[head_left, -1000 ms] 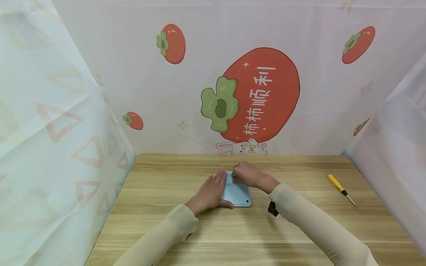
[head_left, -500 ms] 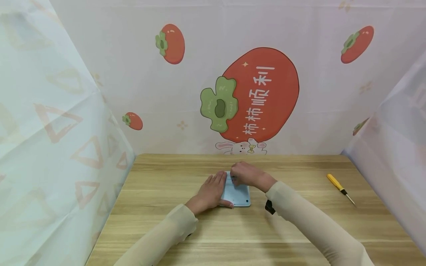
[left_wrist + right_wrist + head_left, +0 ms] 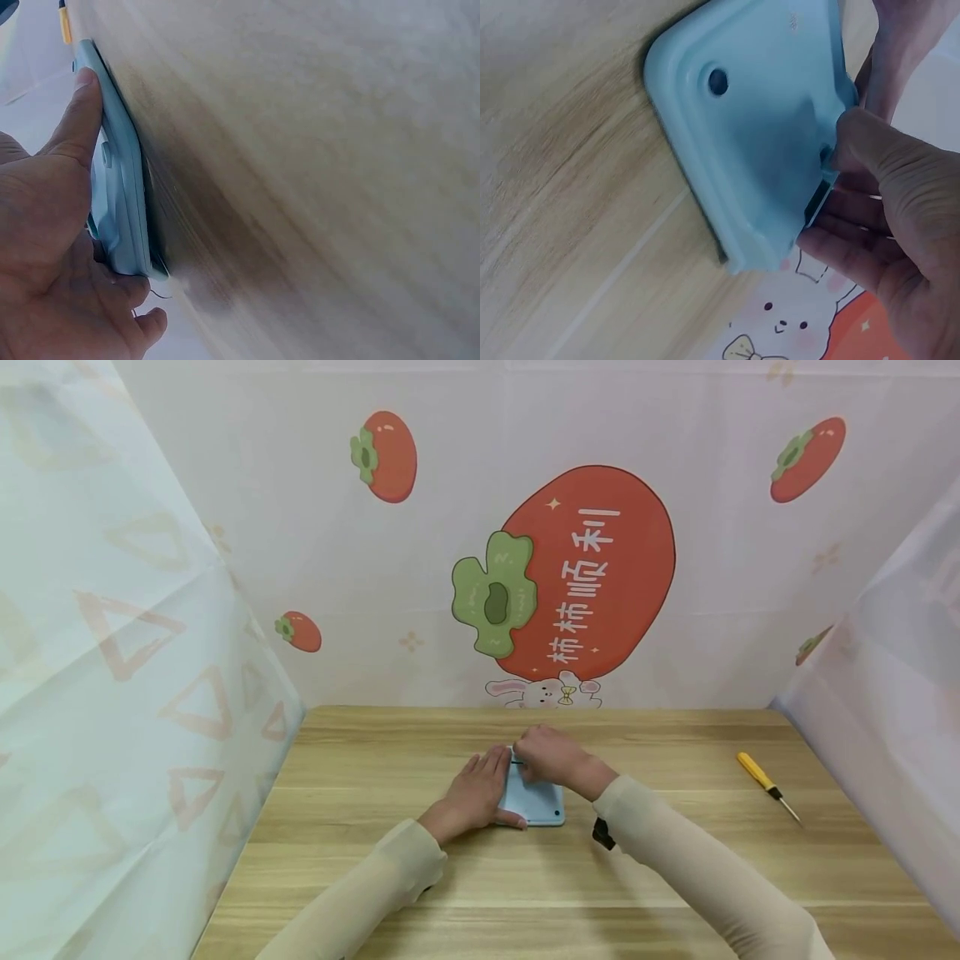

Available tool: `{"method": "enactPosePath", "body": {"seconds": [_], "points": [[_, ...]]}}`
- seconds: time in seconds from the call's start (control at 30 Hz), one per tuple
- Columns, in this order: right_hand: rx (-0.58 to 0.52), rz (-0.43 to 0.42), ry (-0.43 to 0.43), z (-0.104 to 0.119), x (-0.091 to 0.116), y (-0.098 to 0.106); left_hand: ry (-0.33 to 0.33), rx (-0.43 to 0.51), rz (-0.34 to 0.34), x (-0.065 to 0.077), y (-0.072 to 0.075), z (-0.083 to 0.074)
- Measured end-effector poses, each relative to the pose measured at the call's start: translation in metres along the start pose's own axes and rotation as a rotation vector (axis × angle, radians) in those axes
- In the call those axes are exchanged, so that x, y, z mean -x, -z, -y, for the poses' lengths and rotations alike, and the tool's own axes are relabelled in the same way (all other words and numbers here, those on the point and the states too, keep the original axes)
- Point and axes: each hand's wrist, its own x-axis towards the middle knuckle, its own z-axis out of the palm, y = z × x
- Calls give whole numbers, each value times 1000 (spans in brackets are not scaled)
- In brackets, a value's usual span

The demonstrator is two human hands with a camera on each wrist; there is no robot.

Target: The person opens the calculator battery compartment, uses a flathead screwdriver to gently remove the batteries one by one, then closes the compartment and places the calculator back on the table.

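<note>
A flat light blue plastic case with rounded corners lies on the table, a small dark hole near one corner. My left hand presses on its left side, fingers straight and thumb stretched along the near edge; the left wrist view shows that thumb against the case's side. At the far end, my right hand has its fingers curled. Up close, the right thumb and fingers pinch the case's end beside a narrow dark gap. The curled fingers partly hide that end.
A screwdriver with a yellow handle lies at the right of the wooden table. Behind the table stands a white backdrop with persimmon prints, and similar sheets close off both sides.
My right hand has shifted slightly left along the far end of the case, and the dark line there shows more clearly. The left hand and the screwdriver stay in place.
</note>
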Motion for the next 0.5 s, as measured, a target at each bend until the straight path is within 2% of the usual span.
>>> {"method": "enactPosePath", "body": {"seconds": [0.2,0.5], "points": [[9,6,-11,5,-1,0,-5,6,-6,1,1,0],[-15,15,-9,0,-2,1,-2,5,-1,1,2,0]]}}
